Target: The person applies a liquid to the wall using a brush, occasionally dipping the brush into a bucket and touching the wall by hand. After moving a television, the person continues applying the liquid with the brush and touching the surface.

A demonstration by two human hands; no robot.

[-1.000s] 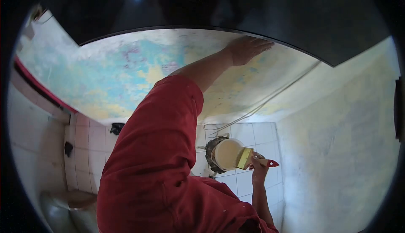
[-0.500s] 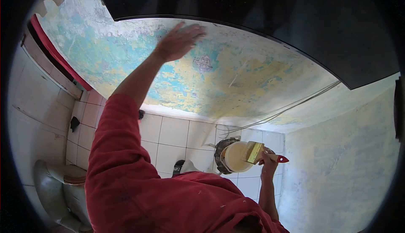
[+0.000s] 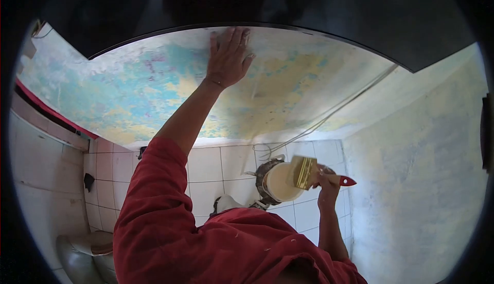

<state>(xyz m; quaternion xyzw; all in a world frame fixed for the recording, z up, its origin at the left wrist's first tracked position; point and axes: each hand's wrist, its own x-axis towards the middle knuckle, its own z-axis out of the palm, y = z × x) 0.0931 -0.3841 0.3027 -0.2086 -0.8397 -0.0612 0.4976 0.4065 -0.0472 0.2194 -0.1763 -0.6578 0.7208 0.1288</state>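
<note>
My left hand (image 3: 228, 57) is spread against the patchy blue and yellow wall (image 3: 170, 83), its fingertips near the lower edge of a large black panel (image 3: 309, 6). It holds nothing. At the lower right, my right hand (image 3: 325, 185) grips a wide paintbrush (image 3: 305, 173) by its wooden handle with a red end. The bristles point left, over a round bucket of cream-coloured liquid (image 3: 280, 183). Whether the bristles touch the liquid cannot be made out.
Thin cables (image 3: 339, 104) run down the wall to the white tiled floor (image 3: 206, 165) behind the bucket. A greyish wall (image 3: 406, 181) rises at the right. An olive-coloured seat (image 3: 85, 258) stands at the lower left, with a small black item (image 3: 89, 181) above it.
My left hand has moved slightly right and down, and now lies flat and fingers-up on the wall. My right hand still holds the brush by the bucket. The view has shifted.
</note>
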